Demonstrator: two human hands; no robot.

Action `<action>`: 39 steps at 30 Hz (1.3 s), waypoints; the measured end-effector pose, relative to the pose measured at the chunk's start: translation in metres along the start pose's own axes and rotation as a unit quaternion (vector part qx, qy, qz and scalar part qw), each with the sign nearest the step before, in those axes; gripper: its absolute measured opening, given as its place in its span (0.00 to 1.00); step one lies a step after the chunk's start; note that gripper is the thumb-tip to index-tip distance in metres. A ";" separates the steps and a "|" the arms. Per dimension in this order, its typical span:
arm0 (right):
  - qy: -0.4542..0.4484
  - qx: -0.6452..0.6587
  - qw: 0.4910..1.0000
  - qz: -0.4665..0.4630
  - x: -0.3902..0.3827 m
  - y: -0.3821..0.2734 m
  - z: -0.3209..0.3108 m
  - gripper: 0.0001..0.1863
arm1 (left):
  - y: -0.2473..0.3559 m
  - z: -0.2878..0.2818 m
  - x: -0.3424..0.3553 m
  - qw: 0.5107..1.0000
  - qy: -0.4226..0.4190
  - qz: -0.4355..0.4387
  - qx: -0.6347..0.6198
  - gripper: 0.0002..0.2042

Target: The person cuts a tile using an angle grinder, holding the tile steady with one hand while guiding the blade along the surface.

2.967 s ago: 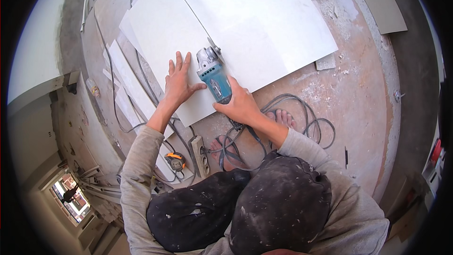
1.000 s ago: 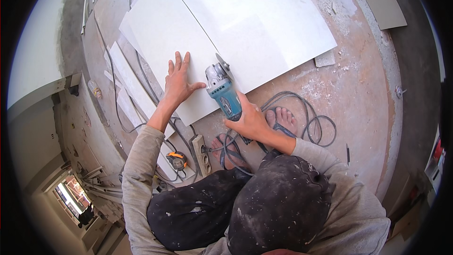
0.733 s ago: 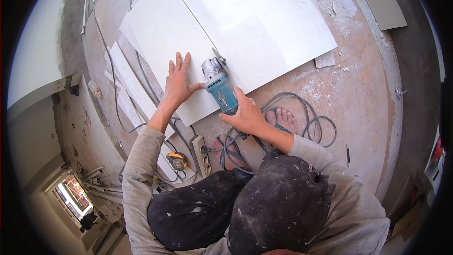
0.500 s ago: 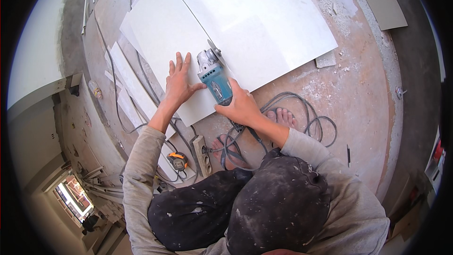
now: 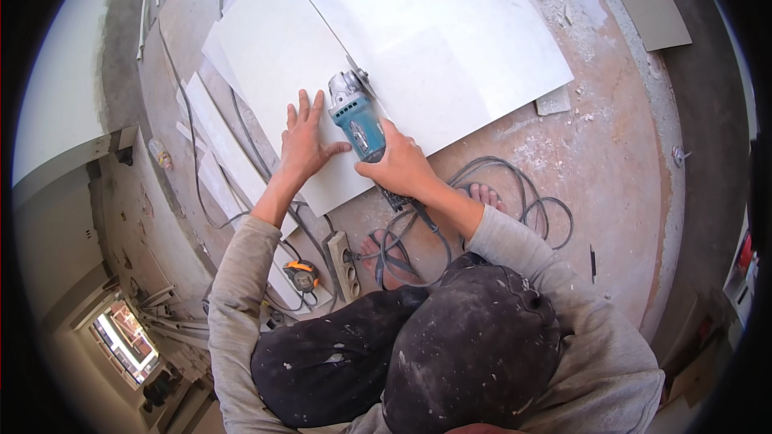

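Observation:
My right hand [image 5: 400,162] is wrapped round the body of a teal angle grinder [image 5: 360,127] with a silver head. Its thin cutting disc [image 5: 356,69] stands on edge along a dark line [image 5: 315,12] that runs away from me across a large white tile [image 5: 450,56]. My left hand [image 5: 304,138] lies with fingers spread on the tile, left of the grinder, its thumb near the tool body. From the grinder's rear a black cable [image 5: 434,229] drops toward my feet. Whether the disc is spinning I cannot tell.
Beside my left knee are a power strip [image 5: 344,267] and an orange and black tape measure [image 5: 301,276]. Coiled cable [image 5: 547,213] lies near my feet. Narrow white offcuts [image 5: 217,128] rest at left; a black pen-like stick [image 5: 593,264] is on the dusty floor at right.
The grinder has slid a little away from me and to the left along the dark line, my right hand moving with it. My left hand has stayed nearly in place.

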State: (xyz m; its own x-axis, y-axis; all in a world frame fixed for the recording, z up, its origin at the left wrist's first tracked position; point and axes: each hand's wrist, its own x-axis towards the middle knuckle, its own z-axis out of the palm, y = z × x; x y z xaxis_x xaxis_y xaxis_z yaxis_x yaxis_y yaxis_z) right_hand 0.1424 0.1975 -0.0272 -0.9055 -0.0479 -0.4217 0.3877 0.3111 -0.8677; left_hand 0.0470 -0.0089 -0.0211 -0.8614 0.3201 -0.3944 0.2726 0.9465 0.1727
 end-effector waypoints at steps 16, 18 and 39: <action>-0.009 0.015 1.000 -0.001 -0.031 0.008 -0.002 0.50 | 0.000 -0.001 0.001 1.000 -0.011 -0.007 0.011 0.63; -0.003 0.008 1.000 0.002 -0.028 0.007 -0.002 0.50 | 0.000 -0.002 0.001 1.000 -0.009 -0.005 0.009 0.63; 0.019 0.017 0.999 -0.022 -0.040 0.014 0.000 0.49 | -0.002 0.000 0.001 1.000 -0.007 0.005 0.012 0.63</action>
State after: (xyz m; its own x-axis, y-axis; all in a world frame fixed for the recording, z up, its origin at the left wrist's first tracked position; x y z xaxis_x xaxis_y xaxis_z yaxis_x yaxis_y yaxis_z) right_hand 0.1834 0.2040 -0.0221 -0.9276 -0.0240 -0.3729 0.3522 0.2772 -0.8940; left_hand 0.0451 -0.0108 -0.0218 -0.8525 0.3302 -0.4052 0.2917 0.9438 0.1554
